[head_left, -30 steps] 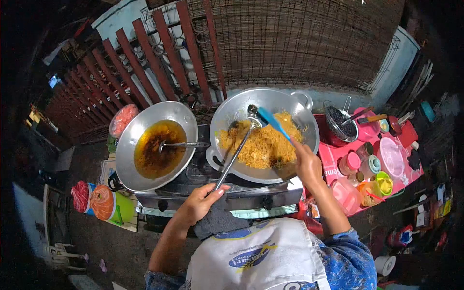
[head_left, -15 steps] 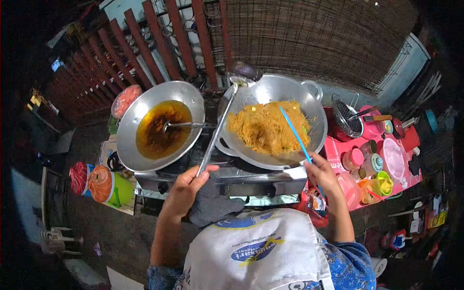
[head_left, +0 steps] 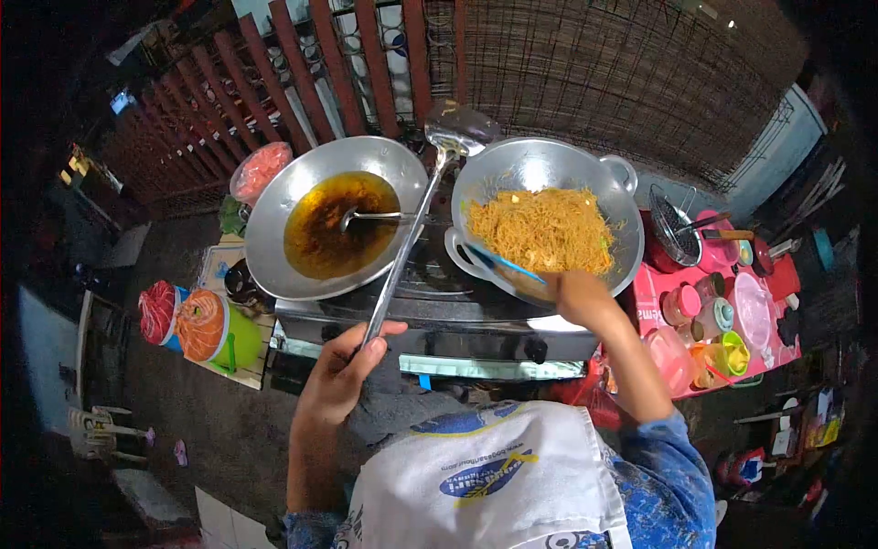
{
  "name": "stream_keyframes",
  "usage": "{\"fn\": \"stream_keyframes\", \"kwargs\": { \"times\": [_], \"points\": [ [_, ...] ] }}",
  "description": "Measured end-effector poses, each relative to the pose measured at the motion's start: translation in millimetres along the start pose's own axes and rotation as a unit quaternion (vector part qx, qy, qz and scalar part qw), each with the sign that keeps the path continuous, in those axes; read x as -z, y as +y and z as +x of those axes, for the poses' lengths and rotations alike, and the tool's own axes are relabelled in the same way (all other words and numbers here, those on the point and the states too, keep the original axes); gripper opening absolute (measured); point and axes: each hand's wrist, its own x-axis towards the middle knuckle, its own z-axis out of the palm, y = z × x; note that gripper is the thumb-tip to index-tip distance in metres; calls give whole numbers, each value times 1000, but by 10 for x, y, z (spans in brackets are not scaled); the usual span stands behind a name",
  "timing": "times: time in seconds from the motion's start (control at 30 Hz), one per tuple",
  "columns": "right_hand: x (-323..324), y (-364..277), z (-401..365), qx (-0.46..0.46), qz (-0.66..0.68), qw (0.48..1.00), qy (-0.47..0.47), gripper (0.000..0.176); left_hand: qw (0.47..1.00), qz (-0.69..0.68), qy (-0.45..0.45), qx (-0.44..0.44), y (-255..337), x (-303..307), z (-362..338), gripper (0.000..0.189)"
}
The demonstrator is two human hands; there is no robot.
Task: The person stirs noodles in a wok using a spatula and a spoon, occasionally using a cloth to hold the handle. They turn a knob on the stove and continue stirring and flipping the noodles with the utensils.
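Observation:
My left hand (head_left: 346, 368) is wrapped round the handle of a long metal ladle (head_left: 400, 265). The ladle's bowl is raised above the gap between the two woks. My right hand (head_left: 578, 298) grips a blue stick (head_left: 508, 265) over the near rim of the right wok (head_left: 626, 220). The stick lies low across that wok's near left side, its far end close to the wok handle. Golden-brown noodles (head_left: 540, 224) are heaped in this wok. In the left wok (head_left: 265, 229), dark oil (head_left: 320, 252) holds the end of another metal utensil (head_left: 375, 217).
Both woks stand on a stove (head_left: 439, 339). At the right, a pink table (head_left: 645, 288) bears jars, bowls and a black strainer (head_left: 675, 226). A green bucket (head_left: 240, 340) stands at the left. Wooden slats (head_left: 347, 69) rise behind the stove.
My right hand has moved left and forward, and the blue stick has swung down toward the wok's left rim. The ladle stays raised in my left hand. The whole view has shifted slightly.

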Motion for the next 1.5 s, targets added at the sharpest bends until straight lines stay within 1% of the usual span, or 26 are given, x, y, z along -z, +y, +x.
{"fn": "stream_keyframes", "kwargs": {
  "times": [0.07, 0.13, 0.23, 0.27, 0.3, 0.4, 0.43, 0.5, 0.53, 0.6, 0.67, 0.73, 0.83, 0.87, 0.9, 0.93, 0.97, 1.03, 1.13, 1.2, 1.23, 1.27, 1.33, 1.4, 1.47, 1.5],
  "points": [
    [-254, -51, 576, -31, 3, 999, 30, 27, 999, 14, 24, -44, -38, -53, 15, 28],
    [-323, 50, 1062, -66, 19, 996, 51, 28, 1000, 6, 3, 20, -86, -17, 7, 26],
    [-150, 296, 1195, -111, -29, 993, 2, 27, 1000, 7, -12, -16, -74, 28, -31, 25],
    [-21, 344, 1033, -170, 185, 968, 23, 26, 999, 12, -17, -33, -83, 50, -41, 25],
    [77, 324, 878, -220, 389, 894, 39, 25, 1000, -7, -25, -10, -152, 88, -41, 25],
    [176, 113, 463, -261, 212, 937, 93, 24, 999, -24, -26, -26, -186, 103, 13, 25],
    [97, 165, 406, -263, 212, 936, 95, 24, 999, -14, -25, -17, -196, 113, 31, 25],
    [-67, 267, 280, -110, 50, 957, 264, 26, 999, -12, -32, -3, -156, 152, 46, 25],
    [-100, 241, 168, -112, 52, 958, 260, 26, 999, -8, -39, 14, -135, 180, 42, 25],
    [58, -15, -136, -120, 216, 946, 208, 30, 999, 0, -41, 15, -110, 256, 38, 24],
    [-66, -80, -415, -48, 273, 937, 212, 31, 999, 8, -40, 19, -159, 309, 26, 24],
    [30, -384, -650, -44, 245, 962, 108, 33, 995, 21, 4, -94, -226, 354, 30, 25],
    [-418, -609, -596, -31, 299, 954, 11, 39, 999, 36, 4, -35, -152, 445, -60, 26],
    [-648, -707, -478, -12, 253, 966, 53, 41, 999, 30, 6, -22, -150, 460, -84, 26],
    [-768, -805, -355, -63, 298, 953, 4, 45, 999, 30, 7, -20, -169, 470, -103, 26],
    [-1088, -777, -148, 0, 245, 966, 84, 49, 999, 26, 7, -24, -198, 477, -120, 26],
    [-1365, -783, 46, -41, 169, 979, 103, 52, 999, 22, 6, -28, -224, 482, -137, 26],
    [-1397, -932, 343, -79, 232, 964, 101, 49, 1000, 23, -2, -17, -259, 496, -189, 26],
    [-1609, -940, 669, -118, 168, 972, 111, 43, 999, 17, -16, -30, -320, 515, -244, 26],
    [-1555, -982, 677, -71, 109, 977, 172, 38, 999, 18, -28, -17, -335, 534, -298, 26],
    [-1501, -941, 594, -70, 102, 982, 140, 39, 1000, 13, -23, -8, -348, 545, -324, 26],
    [-1494, -887, 499, -27, 82, 975, 204, 34, 1000, 3, -27, 0, -376, 558, -349, 26],
    [-1291, -787, 209, -3, 159, 963, 217, 27, 999, 8, 7, -42, -454, 577, -414, 25],
    [-1235, -530, -92, -140, 138, 968, 160, 18, 998, 5, 35, -48, -566, 588, -505, 25],
    [-1016, -338, -432, -177, 92, 972, 122, 17, 999, -30, 41, 15, -590, 583, -667, 26],
    [-1037, -202, -538, -202, 20, 973, 110, 20, 998, -4, 62, -9, -627, 555, -733, 26]
  ]
}}
